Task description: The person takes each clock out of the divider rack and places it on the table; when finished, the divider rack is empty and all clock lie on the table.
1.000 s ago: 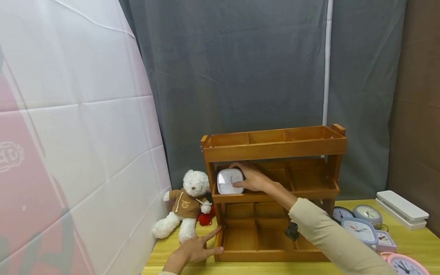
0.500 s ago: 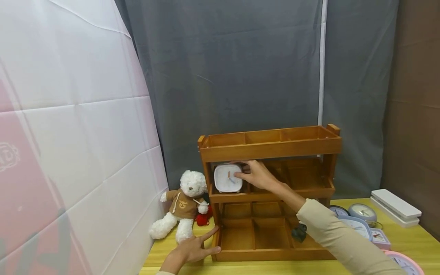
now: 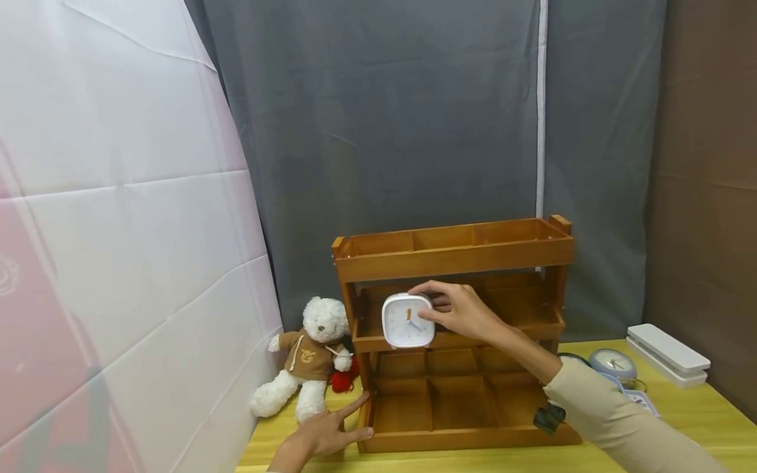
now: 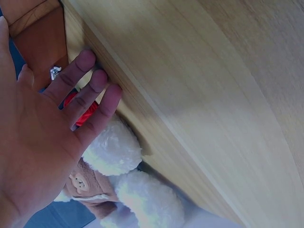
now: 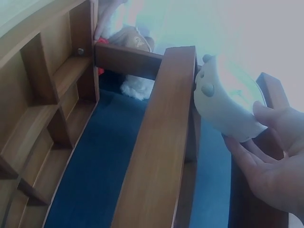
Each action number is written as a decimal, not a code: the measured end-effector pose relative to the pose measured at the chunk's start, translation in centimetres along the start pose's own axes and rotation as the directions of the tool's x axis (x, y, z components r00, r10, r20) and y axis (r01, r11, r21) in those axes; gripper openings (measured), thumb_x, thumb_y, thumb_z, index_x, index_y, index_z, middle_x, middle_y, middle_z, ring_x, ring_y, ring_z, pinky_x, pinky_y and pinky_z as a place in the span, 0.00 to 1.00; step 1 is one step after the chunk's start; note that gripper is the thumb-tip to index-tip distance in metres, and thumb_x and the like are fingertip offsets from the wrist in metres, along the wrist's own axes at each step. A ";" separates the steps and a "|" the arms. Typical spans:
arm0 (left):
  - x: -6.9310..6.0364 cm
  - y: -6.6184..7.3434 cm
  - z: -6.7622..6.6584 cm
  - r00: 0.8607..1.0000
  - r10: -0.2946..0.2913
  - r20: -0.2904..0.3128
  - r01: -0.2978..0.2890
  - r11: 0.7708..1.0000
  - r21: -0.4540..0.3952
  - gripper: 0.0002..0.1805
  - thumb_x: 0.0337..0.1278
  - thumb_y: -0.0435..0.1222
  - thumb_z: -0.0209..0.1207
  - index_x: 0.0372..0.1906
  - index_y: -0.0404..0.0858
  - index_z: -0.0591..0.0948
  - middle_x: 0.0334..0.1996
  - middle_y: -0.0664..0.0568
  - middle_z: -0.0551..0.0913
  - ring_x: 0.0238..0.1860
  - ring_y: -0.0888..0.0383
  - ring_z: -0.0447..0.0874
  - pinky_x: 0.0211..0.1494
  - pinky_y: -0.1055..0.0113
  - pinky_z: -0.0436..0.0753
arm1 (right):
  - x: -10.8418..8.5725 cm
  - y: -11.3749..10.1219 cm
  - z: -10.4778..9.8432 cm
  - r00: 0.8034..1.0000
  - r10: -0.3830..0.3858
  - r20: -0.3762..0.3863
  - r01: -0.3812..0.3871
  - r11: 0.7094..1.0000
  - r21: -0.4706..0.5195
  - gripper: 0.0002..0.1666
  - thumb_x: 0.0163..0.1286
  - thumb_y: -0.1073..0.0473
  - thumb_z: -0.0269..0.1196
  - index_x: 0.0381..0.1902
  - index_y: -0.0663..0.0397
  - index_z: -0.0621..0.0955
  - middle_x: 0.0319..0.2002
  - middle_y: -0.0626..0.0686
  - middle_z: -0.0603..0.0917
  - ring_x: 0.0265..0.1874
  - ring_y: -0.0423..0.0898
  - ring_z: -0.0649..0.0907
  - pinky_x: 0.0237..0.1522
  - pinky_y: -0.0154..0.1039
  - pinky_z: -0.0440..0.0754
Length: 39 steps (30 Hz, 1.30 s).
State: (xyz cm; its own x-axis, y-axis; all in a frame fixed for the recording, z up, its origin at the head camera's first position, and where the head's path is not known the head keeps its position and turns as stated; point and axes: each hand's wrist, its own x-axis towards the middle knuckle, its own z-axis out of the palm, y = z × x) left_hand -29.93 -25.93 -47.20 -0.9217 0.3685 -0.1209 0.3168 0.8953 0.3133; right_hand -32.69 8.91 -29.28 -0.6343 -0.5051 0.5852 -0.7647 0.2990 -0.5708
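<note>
A white alarm clock (image 3: 395,325) with a rounded square face is pinched between the thumb and fingers of my right hand (image 3: 467,312). It is held upright in front of the middle tier of a brown wooden shelf rack (image 3: 455,264). In the right wrist view, the clock (image 5: 213,107) shows its white casing with small knobs or feet, and it is apart from the rack's front rail. My left hand (image 3: 319,432) has its thumb and index finger extended against the rack's lower left side. In the left wrist view, its other fingers (image 4: 99,80) are straight and hold nothing.
A white teddy bear (image 3: 322,322) in a brown hoodie sits left of the rack, with something red (image 3: 342,381) behind it. On the right, several clocks, one grey (image 3: 612,362), are partly hidden by the sleeve near a white flat object (image 3: 668,355). A grey curtain (image 3: 378,131) hangs behind.
My right hand has drawn the clock out of the middle tier's left compartment, forward and slightly right. The left hand stays against the rack's side. The head view has shifted slightly.
</note>
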 end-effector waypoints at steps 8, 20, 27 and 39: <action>-0.2 -0.5 0.2 1.000 -0.015 0.016 0.015 0.999 -0.029 0.41 0.67 0.70 0.52 0.82 0.66 0.60 0.39 0.50 0.90 0.36 0.53 0.87 0.50 0.42 0.82 | -2.7 0.2 -1.6 1.000 0.029 -0.004 -0.029 1.000 0.001 0.21 0.72 0.60 0.70 0.62 0.53 0.83 0.54 0.57 0.86 0.50 0.53 0.89 0.48 0.38 0.87; -0.2 -0.7 0.2 1.000 0.014 0.013 -0.014 0.999 -0.035 0.41 0.68 0.69 0.52 0.82 0.64 0.60 0.36 0.53 0.90 0.31 0.58 0.84 0.47 0.45 0.83 | -7.7 0.9 -4.8 0.994 0.095 -0.051 -0.098 0.994 -0.049 0.22 0.70 0.57 0.72 0.60 0.48 0.84 0.53 0.54 0.87 0.48 0.50 0.90 0.43 0.37 0.88; 0.1 -0.6 0.3 1.000 0.011 0.014 -0.010 1.000 -0.026 0.40 0.68 0.69 0.51 0.82 0.67 0.59 0.36 0.53 0.90 0.31 0.58 0.84 0.46 0.44 0.83 | -10.7 1.1 -6.6 0.989 0.126 -0.073 -0.131 0.989 -0.068 0.21 0.69 0.58 0.72 0.60 0.47 0.84 0.53 0.56 0.88 0.47 0.50 0.90 0.39 0.36 0.88; 0.3 -0.6 0.4 1.000 0.021 0.020 -0.021 0.999 -0.034 0.40 0.69 0.69 0.51 0.82 0.67 0.59 0.37 0.52 0.91 0.29 0.59 0.83 0.44 0.46 0.84 | -16.8 2.1 -9.0 0.974 0.195 -0.115 -0.215 0.957 -0.193 0.19 0.71 0.57 0.71 0.59 0.41 0.84 0.55 0.54 0.87 0.46 0.47 0.90 0.39 0.36 0.87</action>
State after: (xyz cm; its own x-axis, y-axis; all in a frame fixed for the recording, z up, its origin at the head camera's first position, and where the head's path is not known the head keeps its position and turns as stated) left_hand -30.36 -26.27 -47.77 -0.9102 0.3923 -0.1326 0.3279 0.8784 0.3477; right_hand -24.65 25.29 -35.07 -0.7801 -0.3403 0.5250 -0.6179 0.5507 -0.5612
